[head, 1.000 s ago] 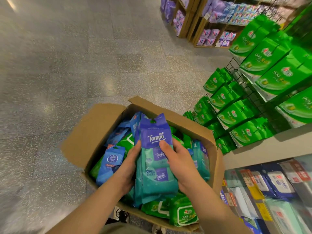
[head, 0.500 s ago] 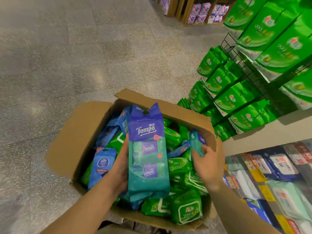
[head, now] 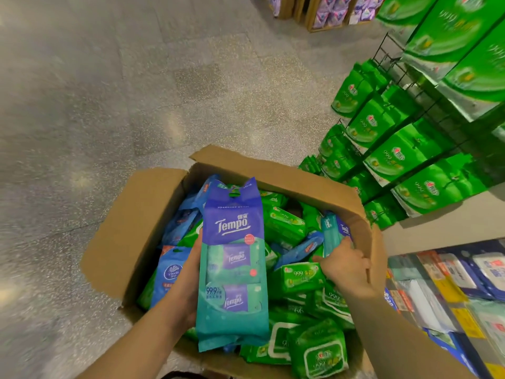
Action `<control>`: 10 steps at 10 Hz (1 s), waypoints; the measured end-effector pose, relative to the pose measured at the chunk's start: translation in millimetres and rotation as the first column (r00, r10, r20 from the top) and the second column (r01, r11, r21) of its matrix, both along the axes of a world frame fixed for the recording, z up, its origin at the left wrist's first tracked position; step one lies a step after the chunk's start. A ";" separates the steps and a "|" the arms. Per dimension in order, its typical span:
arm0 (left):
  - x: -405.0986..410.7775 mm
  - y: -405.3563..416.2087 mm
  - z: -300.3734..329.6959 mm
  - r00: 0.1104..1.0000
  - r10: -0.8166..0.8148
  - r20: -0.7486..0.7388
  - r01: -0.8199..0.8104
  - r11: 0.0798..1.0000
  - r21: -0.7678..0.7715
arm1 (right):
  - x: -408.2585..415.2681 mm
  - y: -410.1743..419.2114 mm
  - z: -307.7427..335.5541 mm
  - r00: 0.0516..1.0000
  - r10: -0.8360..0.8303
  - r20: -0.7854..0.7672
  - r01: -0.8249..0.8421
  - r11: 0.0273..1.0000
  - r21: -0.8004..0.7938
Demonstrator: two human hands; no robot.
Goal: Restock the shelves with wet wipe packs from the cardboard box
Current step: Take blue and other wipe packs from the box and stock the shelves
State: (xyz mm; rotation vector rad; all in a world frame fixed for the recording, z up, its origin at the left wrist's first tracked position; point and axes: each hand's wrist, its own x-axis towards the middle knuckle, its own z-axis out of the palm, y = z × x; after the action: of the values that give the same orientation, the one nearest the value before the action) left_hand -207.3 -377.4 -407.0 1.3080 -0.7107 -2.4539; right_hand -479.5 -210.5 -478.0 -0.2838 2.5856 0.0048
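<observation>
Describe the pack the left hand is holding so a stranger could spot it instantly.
Find the open cardboard box on the floor. The left hand holds a tall Tempo pack upright over it. Its purple top and teal bottom distinguish it from the squat green packs alongside.

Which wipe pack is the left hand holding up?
The tall purple and teal Tempo pack, held upright by the left hand above the box. The others lie in the box.

Purple-topped, teal-bodied Tempo pack [head: 233, 265] with white lettering; brown cardboard box [head: 131, 236]; bright green 999 packs [head: 299, 277] with white trim; blue Vinda pack [head: 170, 272]; grey speckled floor [head: 136, 91].
</observation>
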 end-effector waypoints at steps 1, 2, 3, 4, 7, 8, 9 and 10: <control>1.7 3.1 -1.6 0.998 -0.003 0.066 0.004 1.000 -0.022 | -1.3 -0.4 14.0 0.998 0.064 -0.022 -0.063 0.997 0.046; 6.1 6.3 3.9 0.990 0.014 0.144 -0.020 0.999 0.039 | -1.4 2.6 28.1 0.996 0.082 -0.023 -0.081 0.996 0.029; 8.7 9.4 9.9 0.988 0.006 0.151 -0.019 0.996 0.088 | -0.7 6.3 41.2 0.995 0.094 -0.044 -0.093 0.995 0.029; 8.9 11.1 15.7 0.994 -0.042 0.099 0.035 0.997 0.071 | -3.4 12.4 56.5 0.996 0.062 -0.069 -0.066 0.997 -0.042; -10.1 27.2 69.1 0.989 -0.030 -0.144 0.053 0.986 0.159 | 17.0 29.4 127.7 0.666 -0.353 0.657 0.731 0.484 -0.481; -15.7 29.8 72.2 0.982 -0.057 -0.182 0.084 0.986 0.142 | 44.2 49.2 151.3 0.502 -0.126 0.856 0.865 0.093 -0.494; -23.3 34.9 77.1 0.967 -0.088 -0.239 0.129 0.978 0.161 | 68.2 61.3 173.5 0.450 0.137 0.883 0.893 -0.095 -0.440; -30.3 43.6 81.1 0.951 -0.158 -0.266 0.207 0.964 0.168 | 84.1 60.0 192.9 0.478 0.169 0.862 0.877 -0.141 -0.458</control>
State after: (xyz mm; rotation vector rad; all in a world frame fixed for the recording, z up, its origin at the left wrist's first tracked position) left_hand -237.6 -333.8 -325.9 1.0022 -0.5617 -2.8348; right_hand -395.4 -150.6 -285.1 0.2070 1.0930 -1.9312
